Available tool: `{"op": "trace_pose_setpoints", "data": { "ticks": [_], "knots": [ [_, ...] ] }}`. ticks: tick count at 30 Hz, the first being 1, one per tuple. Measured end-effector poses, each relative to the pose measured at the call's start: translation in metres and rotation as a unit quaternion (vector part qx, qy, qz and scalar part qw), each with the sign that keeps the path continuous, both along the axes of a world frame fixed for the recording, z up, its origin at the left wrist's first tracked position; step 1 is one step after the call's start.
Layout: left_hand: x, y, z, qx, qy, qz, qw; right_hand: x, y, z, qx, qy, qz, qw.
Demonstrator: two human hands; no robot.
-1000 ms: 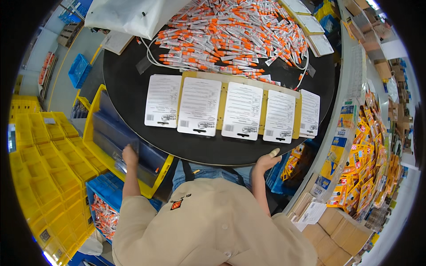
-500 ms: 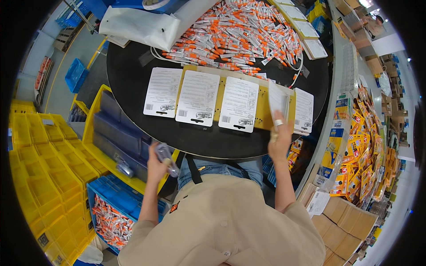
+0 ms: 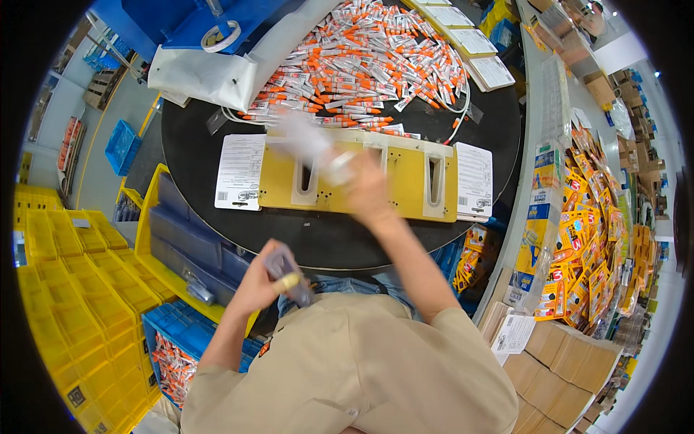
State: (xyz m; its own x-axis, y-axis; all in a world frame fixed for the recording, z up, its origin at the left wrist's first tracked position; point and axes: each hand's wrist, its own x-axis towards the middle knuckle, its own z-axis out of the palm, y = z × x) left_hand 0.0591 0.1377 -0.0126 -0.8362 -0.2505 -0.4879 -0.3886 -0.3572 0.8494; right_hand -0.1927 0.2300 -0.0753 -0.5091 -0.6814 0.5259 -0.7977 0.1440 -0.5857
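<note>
My left hand [image 3: 254, 288] is closed around a small stack of clear plastic blister shells [image 3: 283, 265], in front of the black round table's near edge. Over the yellow fixture board [image 3: 410, 189], my right hand [image 3: 365, 186] is smeared by motion. It grips white printed cards [image 3: 303, 136], also blurred, which point toward the far left. The board's pale-rimmed oblong slots show without cards on them; part of it is hidden by my hand. A white card stack [image 3: 240, 173] lies by its left end, and another card stack [image 3: 475, 177] by its right end.
Orange-capped tubes [image 3: 361, 61] are heaped behind the board. A yellow crate [image 3: 155, 224] with dark plastic stands left of the table, above a blue crate [image 3: 173, 318] of tubes. Yellow bins [image 3: 65, 289] fill the far left; orange packages [image 3: 578, 239] and cardboard stacks [image 3: 546, 369] line the right.
My right hand has swept left across the board, and the cards that lay over its slots are off it. My left hand has come slightly right with the blister shells. The view has shifted.
</note>
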Motion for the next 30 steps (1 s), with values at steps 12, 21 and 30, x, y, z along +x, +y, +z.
{"op": "trace_pose_setpoints", "data": {
  "ticks": [12,21,30],
  "knots": [
    [-0.261,0.059,-0.057,-0.408,0.153,-0.199,0.878,-0.281,0.257,0.046,-0.424,0.04,-0.438,0.791],
    [-0.327,0.085,-0.067,-0.497,-0.023,-0.223,0.838,-0.291,-0.004,-0.079,0.192,0.006,-0.111,0.975],
    [-0.291,0.041,-0.065,-0.374,0.056,-0.197,0.905,-0.202,0.097,0.006,0.006,-0.292,-0.111,0.95]
  ]
}}
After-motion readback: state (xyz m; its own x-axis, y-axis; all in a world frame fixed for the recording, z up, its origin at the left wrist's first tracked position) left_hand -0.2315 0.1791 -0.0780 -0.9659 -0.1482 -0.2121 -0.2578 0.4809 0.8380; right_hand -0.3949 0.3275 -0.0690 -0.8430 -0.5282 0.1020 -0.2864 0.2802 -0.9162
